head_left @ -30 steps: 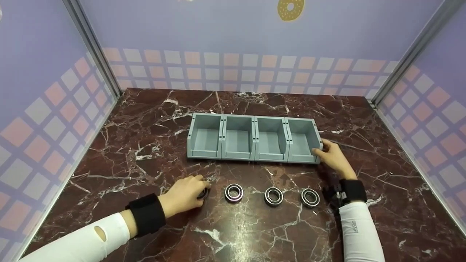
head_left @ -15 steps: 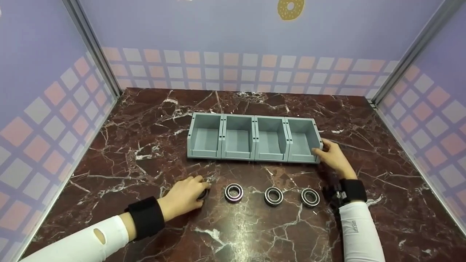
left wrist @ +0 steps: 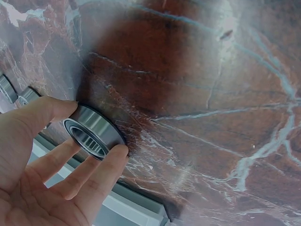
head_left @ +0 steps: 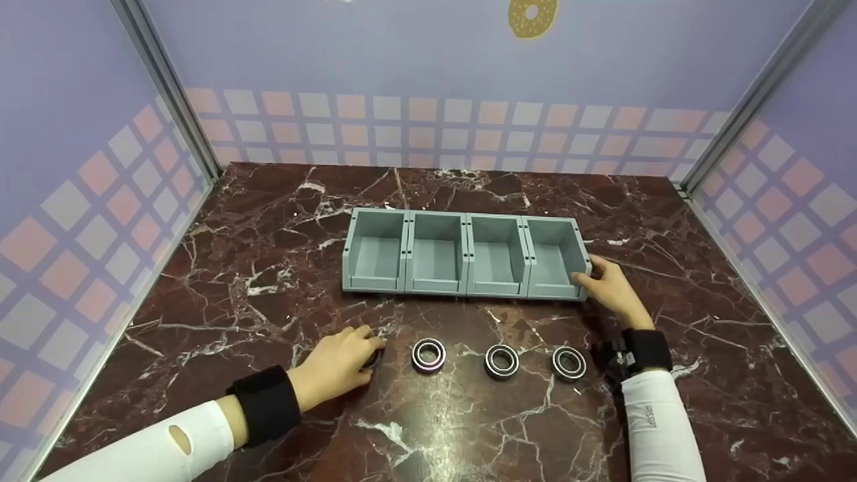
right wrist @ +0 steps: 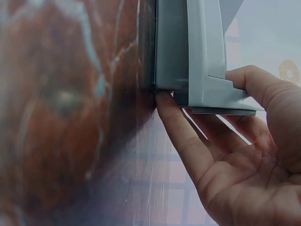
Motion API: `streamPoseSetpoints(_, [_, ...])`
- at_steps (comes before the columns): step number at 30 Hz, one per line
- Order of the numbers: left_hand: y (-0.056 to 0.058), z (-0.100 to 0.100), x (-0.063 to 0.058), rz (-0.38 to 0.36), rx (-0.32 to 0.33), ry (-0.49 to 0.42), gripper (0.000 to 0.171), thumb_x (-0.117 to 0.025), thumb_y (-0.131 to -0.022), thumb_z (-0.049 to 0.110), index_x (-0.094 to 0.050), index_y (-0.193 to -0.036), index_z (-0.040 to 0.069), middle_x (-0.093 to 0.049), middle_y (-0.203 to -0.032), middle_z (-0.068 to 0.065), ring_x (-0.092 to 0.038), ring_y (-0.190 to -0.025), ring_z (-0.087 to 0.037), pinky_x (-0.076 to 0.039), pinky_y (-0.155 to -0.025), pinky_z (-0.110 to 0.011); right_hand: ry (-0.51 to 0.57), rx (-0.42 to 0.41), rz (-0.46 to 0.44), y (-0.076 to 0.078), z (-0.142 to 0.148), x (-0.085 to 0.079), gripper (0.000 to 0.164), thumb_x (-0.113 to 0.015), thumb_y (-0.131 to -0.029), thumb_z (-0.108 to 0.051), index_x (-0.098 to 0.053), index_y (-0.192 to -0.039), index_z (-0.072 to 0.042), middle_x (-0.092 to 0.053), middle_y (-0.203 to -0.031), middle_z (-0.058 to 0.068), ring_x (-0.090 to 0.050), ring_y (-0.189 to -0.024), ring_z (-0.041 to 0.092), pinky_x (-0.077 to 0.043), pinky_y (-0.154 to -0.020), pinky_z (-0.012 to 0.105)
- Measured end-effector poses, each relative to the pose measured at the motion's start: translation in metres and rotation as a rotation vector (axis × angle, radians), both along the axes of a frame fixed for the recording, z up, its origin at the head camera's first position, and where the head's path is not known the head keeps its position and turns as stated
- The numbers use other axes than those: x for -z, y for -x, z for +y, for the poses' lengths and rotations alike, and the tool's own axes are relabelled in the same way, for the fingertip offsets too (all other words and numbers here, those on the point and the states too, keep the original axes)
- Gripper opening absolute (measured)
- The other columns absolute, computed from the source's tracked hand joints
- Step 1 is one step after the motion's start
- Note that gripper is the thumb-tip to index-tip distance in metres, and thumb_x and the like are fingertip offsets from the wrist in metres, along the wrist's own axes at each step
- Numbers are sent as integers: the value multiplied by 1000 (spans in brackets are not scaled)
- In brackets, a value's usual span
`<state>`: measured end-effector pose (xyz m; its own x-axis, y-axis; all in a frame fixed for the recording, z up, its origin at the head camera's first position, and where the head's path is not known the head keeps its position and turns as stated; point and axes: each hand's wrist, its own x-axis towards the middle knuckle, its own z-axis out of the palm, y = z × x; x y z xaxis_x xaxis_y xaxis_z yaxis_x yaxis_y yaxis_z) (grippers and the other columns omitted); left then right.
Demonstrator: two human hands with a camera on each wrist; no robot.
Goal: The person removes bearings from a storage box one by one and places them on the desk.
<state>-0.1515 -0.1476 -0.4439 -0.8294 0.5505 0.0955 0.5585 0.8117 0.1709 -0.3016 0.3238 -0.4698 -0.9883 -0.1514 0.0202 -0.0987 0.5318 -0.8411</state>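
My left hand (head_left: pixel 337 362) pinches a ball bearing between thumb and fingers, low over the tabletop at the left end of a row. The left wrist view shows this steel bearing (left wrist: pixel 100 125) with its shiny outer ring; in the head view the hand mostly covers it. My right hand (head_left: pixel 612 289) grips the right side wall of a grey-blue bin unit (head_left: pixel 438 290), thumb inside and fingers outside. In the right wrist view, fingers of that hand (right wrist: pixel 230 172) lie under the wall's edge. Each bin compartment has a low front lip.
Three more bearings lie flat in front of the bins: one left (head_left: pixel 428 369), one middle (head_left: pixel 501 375), one right (head_left: pixel 569 377). The dark red marbled table (head_left: pixel 268 201) is enclosed by purple walls (head_left: pixel 428 60) with pink and white squares.
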Motion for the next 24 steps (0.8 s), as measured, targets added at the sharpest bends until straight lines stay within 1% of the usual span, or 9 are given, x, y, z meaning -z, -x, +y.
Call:
streamPoseSetpoints(4, [-1, -1, 2, 0, -7, 9, 38, -79, -74, 4, -73, -112, 2, -67, -95, -14, -63, -78, -31, -59, -60, -45, 17, -8, 6, -8, -7, -12, 46, -59, -99, 0, -49, -140, 18, -64, -119, 36, -58, -79, -1, -49, -67, 14])
streamPoseSetpoints(6, [-1, -2, 2, 3, -6, 9, 39, -78, -74, 3, -72, -112, 1, -67, -95, -14, -63, -78, -31, -59, -60, -45, 26, -7, 7, -9, -8, -14, 45, -59, -99, 0, -50, -138, 19, -65, -116, 34, -58, -77, 0, -49, -65, 14])
streamPoseSetpoints(8, [-1, -1, 1, 6, -5, 8, 39, -78, -74, 3, -72, -113, 1, -67, -95, -14, -63, -78, -31, -59, -60, -44, 22, -5, 11, -6, -7, -10, 45, -59, -99, 0, -50, -138, 18, -65, -116, 33, -58, -77, -1, -49, -66, 14])
streamPoseSetpoints(11, [-2, -1, 0, 11, -2, 10, 40, -79, -74, 4, -72, -114, 1, -67, -96, -14, -63, -79, -30, -59, -61, -44, 3, -9, 21, -1, -2, -1, 47, -59, -99, -1, -48, -140, 18, -66, -117, 33, -58, -79, -3, -49, -67, 13])
streamPoseSetpoints(14, [-2, -2, 1, 19, 0, 15, 41, -79, -74, 5, -72, -114, 2, -67, -97, -14, -63, -80, -30, -59, -60, -44, -4, -14, 32, 2, 0, 4, 47, -59, -99, -1, -47, -141, 19, -66, -118, 34, -58, -81, -4, -50, -68, 12])
streamPoseSetpoints(19, [-2, -2, 1, 17, -6, 25, 41, -80, -76, 7, -72, -116, 3, -67, -99, -14, -64, -81, -31, -60, -62, -44, 14, -12, 32, 2, 1, 5, 48, -60, -100, -4, -49, -142, 15, -64, -123, 35, -57, -81, -5, -49, -70, 11])
streamPoseSetpoints(24, [-2, -2, 0, 5, -15, 36, 41, -84, -80, 17, -72, -118, 5, -67, -102, -13, -64, -82, -30, -60, -62, -46, 5, -12, 22, 0, -1, 1, 50, -60, -101, -7, -48, -144, 14, -62, -129, 38, -57, -85, -10, -49, -72, 10])
